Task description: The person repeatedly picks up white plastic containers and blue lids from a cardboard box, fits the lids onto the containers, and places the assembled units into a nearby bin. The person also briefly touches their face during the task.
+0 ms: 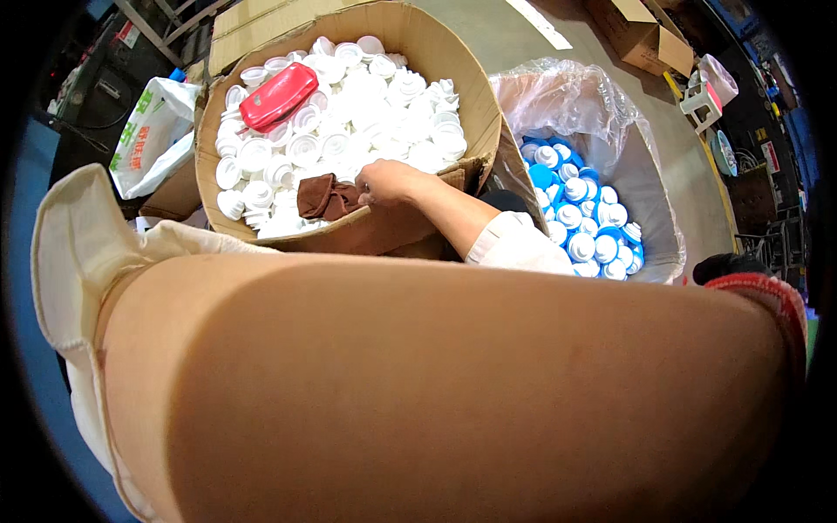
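My right hand (388, 181), bare, reaches in from the right to the near rim of a large cardboard box (479, 83). Its fingers are closed at the edge of a folded brown cloth (324, 198), which lies on white plastic caps (349, 109). Farther back on the caps rests a shiny red case (279, 96). My left forearm (436, 375) crosses right in front of the camera and covers the lower half. At its far right end, a red cuff (758, 283) and a dark glove on my left hand (728, 266) barely show; the fingers are hidden.
Right of the box, a container lined with clear plastic (658, 187) holds blue-and-white caps (575, 205). A white plastic bag (157, 135) stands at the left. Farther right are an open carton (641, 35) and a small stool (700, 106).
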Available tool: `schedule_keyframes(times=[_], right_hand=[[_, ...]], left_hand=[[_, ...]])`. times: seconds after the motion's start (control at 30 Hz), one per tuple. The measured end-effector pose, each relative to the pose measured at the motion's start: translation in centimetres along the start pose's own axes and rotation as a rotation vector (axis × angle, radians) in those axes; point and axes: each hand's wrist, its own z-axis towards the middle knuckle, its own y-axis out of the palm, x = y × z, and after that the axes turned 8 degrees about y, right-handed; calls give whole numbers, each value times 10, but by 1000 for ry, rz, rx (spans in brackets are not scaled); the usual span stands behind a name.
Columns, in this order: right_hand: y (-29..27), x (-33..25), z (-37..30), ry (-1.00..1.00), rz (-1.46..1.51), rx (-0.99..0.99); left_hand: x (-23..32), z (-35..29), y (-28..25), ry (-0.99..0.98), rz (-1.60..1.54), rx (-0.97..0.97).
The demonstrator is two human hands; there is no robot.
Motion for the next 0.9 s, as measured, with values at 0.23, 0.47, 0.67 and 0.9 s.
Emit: schedule_keyframes(times=[0.23, 0.47, 0.67, 0.9], right_hand=[[0, 9, 0, 1, 20, -26], [0, 3, -3, -20, 8, -7], [0, 6, -6, -27, 9, 8], [-1, 10, -4, -11, 40, 16]], left_hand=[[3, 0, 15, -2, -36, -1], [6, -8, 19, -31, -69, -3], [10, -11, 22, -25, -81, -4], [22, 9, 36, 53, -140, -4]])
